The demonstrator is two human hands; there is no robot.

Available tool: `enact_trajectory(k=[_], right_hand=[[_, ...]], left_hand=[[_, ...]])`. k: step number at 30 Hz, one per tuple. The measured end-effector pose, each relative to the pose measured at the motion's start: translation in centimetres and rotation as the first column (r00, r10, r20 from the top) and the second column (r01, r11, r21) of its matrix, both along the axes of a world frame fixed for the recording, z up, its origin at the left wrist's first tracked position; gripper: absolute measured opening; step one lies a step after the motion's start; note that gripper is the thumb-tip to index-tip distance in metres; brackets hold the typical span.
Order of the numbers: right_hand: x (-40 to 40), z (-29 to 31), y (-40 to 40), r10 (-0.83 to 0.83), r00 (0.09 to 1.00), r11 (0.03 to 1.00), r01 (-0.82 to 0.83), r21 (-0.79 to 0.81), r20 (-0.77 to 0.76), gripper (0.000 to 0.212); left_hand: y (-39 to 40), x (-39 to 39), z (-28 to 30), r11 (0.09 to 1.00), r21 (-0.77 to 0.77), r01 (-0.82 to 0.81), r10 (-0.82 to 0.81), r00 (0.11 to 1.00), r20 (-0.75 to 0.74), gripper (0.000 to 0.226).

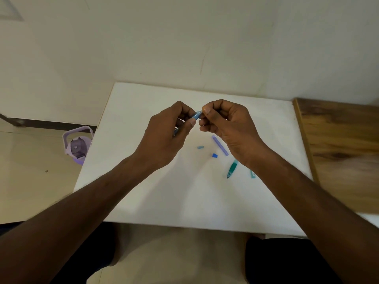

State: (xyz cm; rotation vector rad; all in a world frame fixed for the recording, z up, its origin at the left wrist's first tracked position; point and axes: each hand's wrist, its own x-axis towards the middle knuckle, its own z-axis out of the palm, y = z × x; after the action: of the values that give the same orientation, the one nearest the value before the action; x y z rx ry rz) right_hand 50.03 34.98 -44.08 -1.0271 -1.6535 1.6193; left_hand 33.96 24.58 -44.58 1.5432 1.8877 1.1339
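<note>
- My left hand (172, 132) grips a blue pen (197, 115) above the table (143, 197).
- My right hand (227, 128) pinches its right end.
- A green pen (231, 170) lies near right.

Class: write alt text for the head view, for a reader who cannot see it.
A left hand and a right hand pinch a blue pen part between them above a white table. On it lie a purple tube, a green pen section, a pale blue piece and a darker blue piece. A lilac bottle stands on the floor.

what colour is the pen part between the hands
Light blue; the pen part shows best in the head view.
</note>
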Motion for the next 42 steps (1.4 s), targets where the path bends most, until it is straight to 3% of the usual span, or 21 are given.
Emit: enact_trajectory(k=[3, 8, 13, 17, 22, 24, 26, 28, 30, 32, 39, 41, 42], right_hand=[[0.1, 0.2, 0.3, 0.029, 0.999, 1.000, -0.029, -0.004, 0.018, 0.012], [0.9, 0.9, 1.2, 0.109, 0.972, 0.991, -0.123, 0.060, 0.207, 0.011], [1.6, 1.0, 1.2, 0.128, 0.983, 0.991, -0.122, -0.050, 0.135, 0.007], [1.5, 0.9, 0.8, 0.093, 0.996, 0.966, -0.091, -0.240, -0.005, 0.005], [1.0, 0.7, 0.5, 0.050, 0.999, 0.972, -0.046, -0.230, 0.010, 0.008], [0.6, 0.1, 0.5, -0.038, 0.997, 0.985, 0.050, -0.168, 0.073, 0.019], [0.4, -0.7, 0.4, -0.090, 0.951, 0.992, 0.059, 0.112, 0.297, 0.018], [0.4, -1.7, 0.2, -0.088, 0.812, 0.884, -0.203, 0.420, 0.577, 0.014], [0.2, -2.8, -0.3, -0.068, 0.657, 0.755, -0.458, 0.470, 0.751, 0.022], [-0.2, -3.9, -0.6, -0.071, 0.592, 0.717, -0.529, 0.454, 0.802, 0.028], [-0.6, -5.2, -0.5, -0.109, 0.530, 0.676, -0.581, 0.454, 0.841, 0.015], [-0.7, -4.9, -0.7, -0.099, 0.560, 0.683, -0.562, 0.466, 0.822, 0.013], [-0.6, -4.5, -0.7, -0.082, 0.627, 0.708, -0.511, 0.488, 0.775, 0.011]], left_hand=[[-0.1, -0.1, 0.1, 1.000, 0.007, 0.001, -0.001, 1.000, -0.031, 0.010], [-0.3, -0.2, 0.3, 0.999, 0.032, 0.042, -0.037, 0.988, -0.148, 0.008], [-0.4, 0.0, 0.3, 0.995, 0.071, 0.070, -0.054, 0.978, -0.199, 0.007], [-0.5, 0.2, 0.3, 0.995, 0.086, 0.054, -0.037, 0.982, -0.184, 0.005], [-0.3, 0.3, -0.1, 0.999, 0.022, 0.028, -0.025, 0.992, -0.122, 0.009], [0.0, 0.4, -0.4, 0.999, 0.007, -0.045, 0.046, 0.997, -0.067, 0.013], [0.2, 0.2, -0.7, 0.994, -0.033, -0.106, 0.107, 0.994, 0.019, 0.019], [0.0, -0.4, -0.9, 0.992, -0.048, -0.116, 0.120, 0.989, 0.091, 0.024], [-0.2, -0.9, -0.9, 0.992, -0.048, -0.114, 0.120, 0.983, 0.141, 0.025], [-0.1, -1.2, -0.8, 0.990, -0.065, -0.124, 0.135, 0.973, 0.187, 0.025], [-0.1, -0.9, -0.4, 0.985, -0.087, -0.148, 0.169, 0.924, 0.342, 0.013], [-0.2, -0.9, -0.4, 0.983, -0.098, -0.155, 0.180, 0.924, 0.337, 0.010], [-0.2, -0.9, -0.3, 0.983, -0.098, -0.156, 0.180, 0.926, 0.332, 0.009]])
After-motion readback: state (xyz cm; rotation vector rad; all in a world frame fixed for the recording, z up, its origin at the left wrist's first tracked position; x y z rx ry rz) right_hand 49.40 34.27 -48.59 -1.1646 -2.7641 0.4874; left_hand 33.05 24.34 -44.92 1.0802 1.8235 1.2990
